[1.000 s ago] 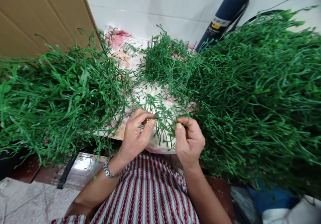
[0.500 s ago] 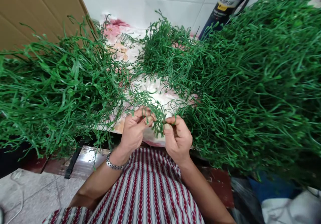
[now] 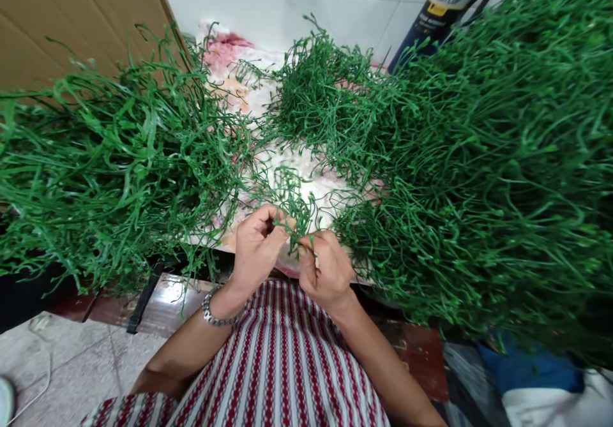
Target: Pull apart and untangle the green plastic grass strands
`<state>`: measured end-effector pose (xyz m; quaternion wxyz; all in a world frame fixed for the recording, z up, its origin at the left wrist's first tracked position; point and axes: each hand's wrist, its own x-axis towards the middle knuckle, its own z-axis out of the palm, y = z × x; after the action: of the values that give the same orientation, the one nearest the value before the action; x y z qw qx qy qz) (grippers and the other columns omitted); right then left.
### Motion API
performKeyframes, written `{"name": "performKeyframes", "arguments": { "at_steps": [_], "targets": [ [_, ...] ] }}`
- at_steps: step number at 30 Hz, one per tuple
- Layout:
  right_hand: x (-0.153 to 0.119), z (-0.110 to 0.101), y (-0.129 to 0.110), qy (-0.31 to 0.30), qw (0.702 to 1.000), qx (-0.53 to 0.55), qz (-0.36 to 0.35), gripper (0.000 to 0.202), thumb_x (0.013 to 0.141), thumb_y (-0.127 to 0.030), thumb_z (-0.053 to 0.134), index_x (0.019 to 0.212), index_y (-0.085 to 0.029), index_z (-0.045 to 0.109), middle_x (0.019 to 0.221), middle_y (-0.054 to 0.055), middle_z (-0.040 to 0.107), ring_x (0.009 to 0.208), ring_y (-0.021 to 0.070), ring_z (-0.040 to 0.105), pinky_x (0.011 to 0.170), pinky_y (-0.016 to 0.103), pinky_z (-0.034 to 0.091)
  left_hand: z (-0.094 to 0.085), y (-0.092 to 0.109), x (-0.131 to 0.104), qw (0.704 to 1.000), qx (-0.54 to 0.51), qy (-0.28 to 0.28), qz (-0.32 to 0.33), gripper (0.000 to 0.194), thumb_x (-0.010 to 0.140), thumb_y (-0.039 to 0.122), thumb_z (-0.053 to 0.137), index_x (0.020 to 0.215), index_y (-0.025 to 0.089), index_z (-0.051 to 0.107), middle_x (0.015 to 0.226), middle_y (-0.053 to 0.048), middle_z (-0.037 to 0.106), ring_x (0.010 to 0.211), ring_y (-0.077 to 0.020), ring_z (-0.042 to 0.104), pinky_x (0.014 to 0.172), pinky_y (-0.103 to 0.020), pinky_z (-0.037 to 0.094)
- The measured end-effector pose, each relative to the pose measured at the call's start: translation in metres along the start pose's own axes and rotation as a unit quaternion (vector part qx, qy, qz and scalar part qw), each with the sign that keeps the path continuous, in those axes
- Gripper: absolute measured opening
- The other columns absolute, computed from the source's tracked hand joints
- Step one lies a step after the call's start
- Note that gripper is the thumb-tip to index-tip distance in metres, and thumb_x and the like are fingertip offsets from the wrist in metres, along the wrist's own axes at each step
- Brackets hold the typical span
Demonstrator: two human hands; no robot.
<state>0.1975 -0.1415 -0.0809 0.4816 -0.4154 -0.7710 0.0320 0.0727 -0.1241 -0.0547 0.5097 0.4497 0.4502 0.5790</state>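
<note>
Between my two hands is a small sprig of thin green plant stems [image 3: 297,213], which look like plastic. My left hand [image 3: 257,245], with a metal watch band [image 3: 218,311] at the wrist, is closed and pinches the sprig between thumb and fingers. Close by on its right, my right hand [image 3: 328,269] is closed too, its thumb and fingertips at the lower end of the sprig. Exactly which stem its fingertips grip is partly hidden. A large heap of broader green stems [image 3: 119,159] lies to the left, and a bigger heap of thin green stems [image 3: 479,178] to the right.
A smaller pile of stems [image 3: 320,89] sits at the back on a white and pink patterned table cover [image 3: 282,159]. Cardboard [image 3: 86,18] stands at the back left. A dark blue cylinder [image 3: 435,15] leans against the white tiled wall [image 3: 287,6].
My right hand has moved left, nearer to my left hand, and its fingers have curled further at the sprig. My left hand stays nearly in place. The view has shifted slightly.
</note>
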Motion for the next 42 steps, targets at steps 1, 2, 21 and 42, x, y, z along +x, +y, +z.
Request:
{"name": "performKeyframes", "arguments": {
  "at_steps": [1, 2, 21, 42],
  "targets": [
    [-0.002, 0.002, 0.000, -0.010, 1.000, -0.011, -0.015, 0.017, 0.080, -0.007, 0.046, 0.094, -0.015, 0.050, 0.075, 0.007, 0.056, 0.068, 0.0159, 0.052, 0.059, 0.027, 0.044, -0.001, 0.000, 0.001, 1.000, 0.002, 0.004, -0.016, 0.008, 0.073, 0.014, 0.059, 0.067, 0.015, 0.054, 0.064, 0.003, 0.049, 0.056, -0.0066, 0.041, 0.052, -0.017, 0.033],
    [-0.003, 0.003, 0.001, -0.022, 0.999, -0.018, -0.024, 0.017, 0.080, -0.007, 0.046, 0.094, -0.014, 0.050, 0.075, 0.007, 0.056, 0.068, 0.0156, 0.052, 0.058, 0.027, 0.044, -0.002, -0.001, 0.001, 1.000, 0.001, 0.007, -0.031, 0.006, 0.072, 0.012, 0.059, 0.068, 0.015, 0.055, 0.064, 0.003, 0.050, 0.056, -0.0066, 0.042, 0.052, -0.017, 0.033],
    [0.077, -0.045, 0.014, -0.199, 0.976, 0.068, -0.064, 0.031, 0.084, -0.032, 0.048, 0.109, -0.017, 0.056, 0.099, 0.006, 0.063, 0.102, 0.0223, 0.052, 0.094, 0.045, 0.035, -0.023, 0.013, -0.003, 0.983, 0.093, -0.094, 0.124, 0.006, 0.073, 0.012, 0.059, 0.073, 0.018, 0.061, 0.074, -0.002, 0.058, 0.074, -0.0135, 0.051, 0.068, -0.024, 0.040],
    [0.055, -0.046, 0.022, -0.124, 0.991, 0.036, 0.041, 0.012, 0.084, -0.022, 0.052, 0.086, -0.016, 0.062, 0.075, 0.004, 0.056, 0.070, 0.0132, 0.054, 0.065, 0.027, 0.044, -0.029, 0.002, -0.005, 0.996, 0.080, -0.020, 0.037, 0.013, 0.070, 0.024, 0.066, 0.082, 0.019, 0.070, 0.073, -0.002, 0.062, 0.063, -0.0112, 0.050, 0.058, -0.022, 0.037]
  ]
}}
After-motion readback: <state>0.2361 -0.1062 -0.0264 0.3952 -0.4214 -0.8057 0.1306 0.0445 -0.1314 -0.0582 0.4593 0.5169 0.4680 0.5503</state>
